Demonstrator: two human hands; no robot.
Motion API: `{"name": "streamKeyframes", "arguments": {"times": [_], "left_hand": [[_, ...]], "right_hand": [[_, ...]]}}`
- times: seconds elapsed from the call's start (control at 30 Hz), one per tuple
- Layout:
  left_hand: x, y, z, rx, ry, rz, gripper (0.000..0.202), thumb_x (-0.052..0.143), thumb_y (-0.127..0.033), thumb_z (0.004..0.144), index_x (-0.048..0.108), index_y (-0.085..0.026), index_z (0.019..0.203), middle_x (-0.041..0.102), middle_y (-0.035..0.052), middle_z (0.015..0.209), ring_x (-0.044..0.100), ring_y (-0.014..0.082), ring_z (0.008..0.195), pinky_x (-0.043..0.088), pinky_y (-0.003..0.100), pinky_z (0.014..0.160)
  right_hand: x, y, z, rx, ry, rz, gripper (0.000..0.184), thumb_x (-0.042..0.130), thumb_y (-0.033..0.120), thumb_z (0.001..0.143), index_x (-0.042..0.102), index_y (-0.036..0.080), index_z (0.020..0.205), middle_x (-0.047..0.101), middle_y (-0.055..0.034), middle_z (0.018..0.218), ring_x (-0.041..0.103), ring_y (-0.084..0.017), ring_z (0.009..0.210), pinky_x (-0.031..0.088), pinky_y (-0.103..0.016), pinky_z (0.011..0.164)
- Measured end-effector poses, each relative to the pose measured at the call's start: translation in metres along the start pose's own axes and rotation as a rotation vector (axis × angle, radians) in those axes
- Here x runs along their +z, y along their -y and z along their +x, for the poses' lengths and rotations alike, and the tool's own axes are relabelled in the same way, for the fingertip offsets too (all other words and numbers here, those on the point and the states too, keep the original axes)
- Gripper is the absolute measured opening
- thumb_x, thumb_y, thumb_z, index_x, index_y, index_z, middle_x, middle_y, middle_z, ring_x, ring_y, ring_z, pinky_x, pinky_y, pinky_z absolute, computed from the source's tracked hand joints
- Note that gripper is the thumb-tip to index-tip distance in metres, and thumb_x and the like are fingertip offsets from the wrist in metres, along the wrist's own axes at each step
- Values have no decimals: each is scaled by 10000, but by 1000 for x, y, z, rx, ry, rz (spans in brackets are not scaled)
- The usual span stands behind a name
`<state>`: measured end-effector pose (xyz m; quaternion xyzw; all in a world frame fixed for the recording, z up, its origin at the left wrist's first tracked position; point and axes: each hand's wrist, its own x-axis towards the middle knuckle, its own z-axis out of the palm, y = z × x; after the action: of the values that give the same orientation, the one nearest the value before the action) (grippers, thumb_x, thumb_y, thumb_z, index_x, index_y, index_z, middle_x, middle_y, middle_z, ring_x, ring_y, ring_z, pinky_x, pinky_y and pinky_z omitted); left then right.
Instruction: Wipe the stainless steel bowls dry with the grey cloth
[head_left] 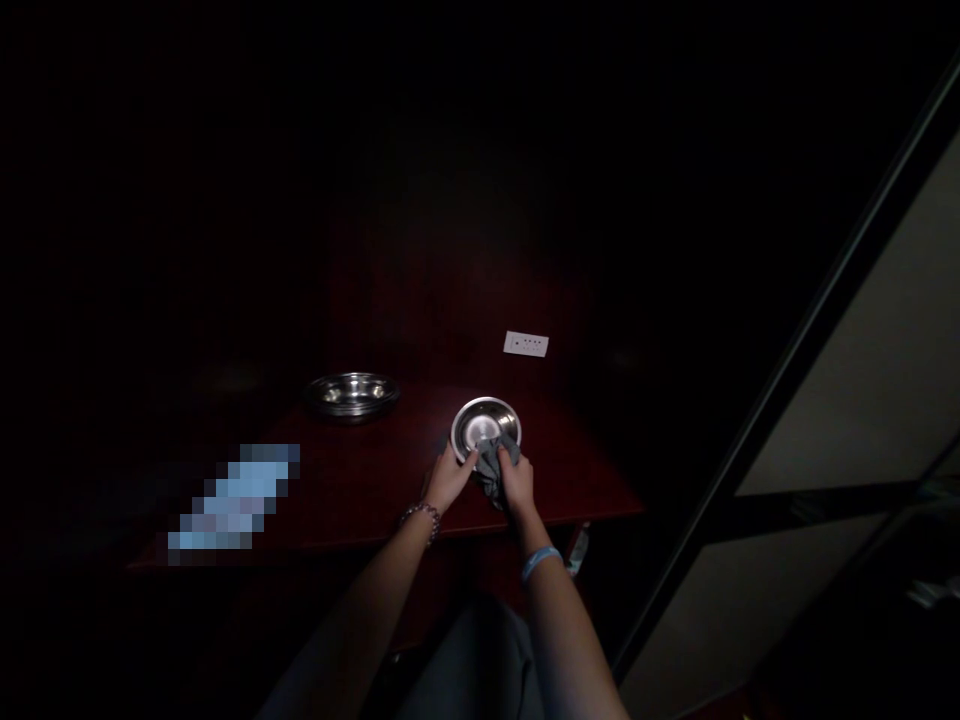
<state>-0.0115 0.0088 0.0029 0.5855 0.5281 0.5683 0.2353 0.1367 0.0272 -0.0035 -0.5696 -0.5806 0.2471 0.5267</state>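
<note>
A shiny round metal bowl (467,424) is tilted toward me above the front part of the dark red table. My left hand (451,478) grips its lower left rim, thumb on the near edge and fingers hidden beneath. On the right side, my right hand (517,478) is closed on a grey cloth (490,462), which lies against the bowl's inside and hangs over its near rim. Farther back to the left, a stack of metal plates or shallow bowls (352,396) rests on the table, apart from both hands.
The dark red table (360,490) stands against a dark wall. A white socket panel (526,344) is on that wall. A pixelated bluish patch (236,500) covers something at the table's left. Light panels with a dark frame (720,510) slant along the right. Much is in deep shadow.
</note>
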Motion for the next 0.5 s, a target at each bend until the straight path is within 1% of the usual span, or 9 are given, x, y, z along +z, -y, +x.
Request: {"name": "streamKeyframes", "arguments": {"times": [0.07, 0.13, 0.27, 0.37, 0.5], "left_hand": [[1, 5, 3, 28, -15, -80, 506, 600, -386, 813, 528, -172, 1266, 683, 116, 1184, 642, 231, 1080, 460, 350, 961], [2, 8, 7, 19, -38, -172, 491, 575, -341, 818, 516, -158, 1269, 672, 120, 1188, 637, 222, 1079, 457, 356, 972], [4, 11, 12, -21, -104, -317, 393, 568, -311, 803, 576, -156, 1163, 682, 106, 1125, 646, 218, 1035, 478, 362, 948], [2, 9, 13, -53, -141, -349, 313, 540, -351, 826, 604, -149, 1056, 693, 104, 1055, 658, 213, 978, 501, 349, 901], [-1, 3, 10, -58, -150, -289, 330, 436, -383, 894, 603, -141, 1043, 693, 110, 1066, 655, 200, 994, 507, 314, 881]], "right_hand": [[1, 0, 0, -9, 9, 10, 445, 500, 508, 870, 735, 158, 1012, 753, -115, 975, 711, -235, 932, 533, -301, 797], [1, 1, -1, -2, 24, -19, 439, 504, 510, 869, 733, 167, 1021, 754, -107, 964, 714, -228, 918, 536, -299, 792], [-1, 9, -4, 36, 71, -165, 457, 499, 524, 874, 733, 168, 1038, 750, -121, 1000, 702, -235, 960, 517, -290, 823], [-3, 14, -7, 35, 100, -260, 469, 489, 531, 882, 735, 167, 1046, 745, -142, 1022, 696, -256, 986, 502, -292, 834], [-4, 14, -8, 5, 104, -242, 455, 503, 532, 877, 749, 174, 1011, 753, -140, 983, 703, -267, 956, 501, -287, 802]]}}
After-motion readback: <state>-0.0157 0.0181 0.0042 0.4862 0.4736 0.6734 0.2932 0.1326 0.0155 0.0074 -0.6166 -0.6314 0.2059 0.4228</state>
